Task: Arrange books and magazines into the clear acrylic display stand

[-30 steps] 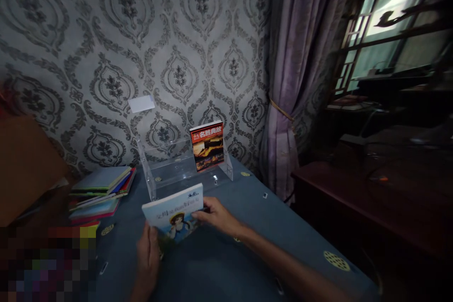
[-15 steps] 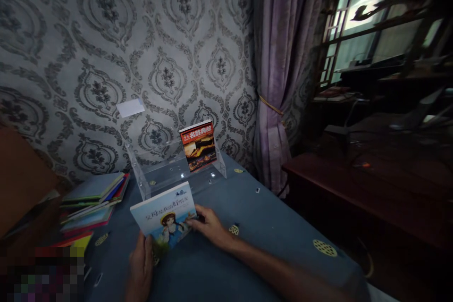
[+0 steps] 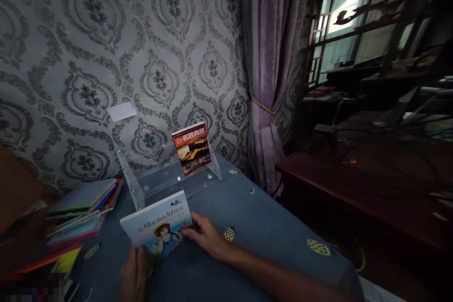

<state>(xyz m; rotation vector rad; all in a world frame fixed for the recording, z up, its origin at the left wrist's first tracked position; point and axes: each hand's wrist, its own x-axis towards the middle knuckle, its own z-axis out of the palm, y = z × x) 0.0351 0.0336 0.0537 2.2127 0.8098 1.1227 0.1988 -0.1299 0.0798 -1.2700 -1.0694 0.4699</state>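
Holding a light blue book [image 3: 161, 226] in the head view, the left hand [image 3: 133, 269] has its grip on the lower left side and the right hand [image 3: 208, 237] has its grip on the right side. The light blue book tips back over the blue bench [image 3: 272, 231], in front of a clear stand [image 3: 131, 181]. A red and black book [image 3: 194, 151] leans at the stand's right end, and a pile of books [image 3: 81, 207] lies to the left.

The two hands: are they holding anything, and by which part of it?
A light-blue book, held by opposite sides: the left hand at its lower left edge, the right hand at its right edge.
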